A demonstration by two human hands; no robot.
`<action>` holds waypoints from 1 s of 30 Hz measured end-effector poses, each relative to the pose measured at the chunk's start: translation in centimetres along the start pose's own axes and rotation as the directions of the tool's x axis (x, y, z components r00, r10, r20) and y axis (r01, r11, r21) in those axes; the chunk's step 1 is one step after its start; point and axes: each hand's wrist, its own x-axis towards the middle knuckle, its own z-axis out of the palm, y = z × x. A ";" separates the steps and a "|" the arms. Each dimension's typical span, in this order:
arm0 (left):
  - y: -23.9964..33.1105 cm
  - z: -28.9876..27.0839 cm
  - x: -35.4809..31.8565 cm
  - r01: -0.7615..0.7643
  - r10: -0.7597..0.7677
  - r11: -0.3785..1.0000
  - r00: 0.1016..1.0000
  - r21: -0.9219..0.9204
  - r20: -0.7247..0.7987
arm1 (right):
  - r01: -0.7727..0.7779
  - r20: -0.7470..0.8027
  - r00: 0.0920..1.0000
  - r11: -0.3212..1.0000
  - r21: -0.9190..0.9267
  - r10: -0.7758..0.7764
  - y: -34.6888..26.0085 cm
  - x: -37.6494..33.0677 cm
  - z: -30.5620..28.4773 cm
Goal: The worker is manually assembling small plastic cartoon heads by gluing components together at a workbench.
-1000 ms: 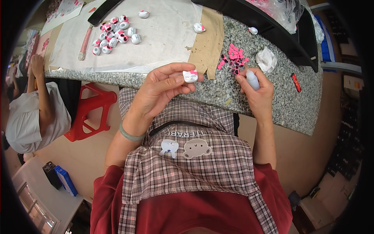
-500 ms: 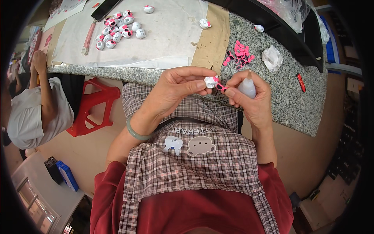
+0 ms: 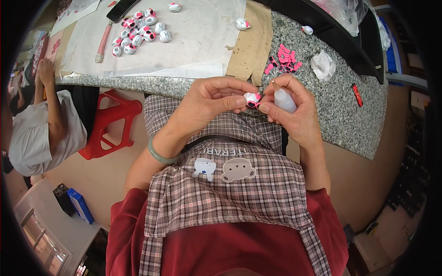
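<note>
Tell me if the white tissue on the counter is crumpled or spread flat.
Crumpled: the tissue lies bunched on the counter, creased, with an uneven outline.

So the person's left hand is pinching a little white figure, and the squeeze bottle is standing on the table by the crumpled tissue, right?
Not quite: the squeeze bottle isn't standing on the table by the tissue. The head view shows it in the right hand. The left hand is indeed pinching a little white figure.
</note>
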 end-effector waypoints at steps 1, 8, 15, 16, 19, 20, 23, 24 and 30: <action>0.0 0.1 0.0 0.006 -0.006 1.000 1.000 0.007 -0.010 | 0.011 -0.007 1.000 1.000 -0.014 -0.011 0.1 0.0 0.1; -0.2 0.5 -0.1 0.007 -0.005 0.998 1.000 0.065 -0.029 | 0.003 -0.109 0.994 0.979 -0.205 -0.026 0.4 -0.1 0.6; -0.9 1.0 0.0 -0.072 0.078 0.994 0.995 0.081 -0.070 | 0.055 -0.167 0.979 0.946 -0.319 -0.113 1.0 0.0 1.2; -1.0 1.1 -0.1 -0.072 0.078 0.994 0.994 0.084 -0.071 | 0.068 -0.183 0.974 0.944 -0.322 -0.132 1.3 0.1 1.4; -1.7 1.3 -0.1 -0.125 0.139 0.985 0.983 0.119 -0.122 | 0.074 -0.218 0.964 0.939 -0.336 -0.154 1.8 0.1 1.9; -1.9 1.3 -0.1 -0.123 0.137 0.985 0.983 0.119 -0.121 | 0.077 -0.233 0.959 0.937 -0.342 -0.164 1.9 0.1 2.1; -2.4 1.4 -0.2 -0.121 0.148 0.973 0.980 0.199 -0.131 | 0.094 -0.247 0.951 0.936 -0.340 -0.185 2.5 -0.1 2.4; -2.4 1.5 -0.2 -0.119 0.147 0.973 0.981 0.200 -0.130 | 0.109 -0.246 0.949 0.937 -0.332 -0.198 2.7 -0.2 2.5; -2.6 2.1 -0.4 -0.139 0.185 0.961 0.965 0.238 -0.184 | 0.094 -0.258 0.950 0.947 -0.307 -0.178 2.9 -0.2 2.7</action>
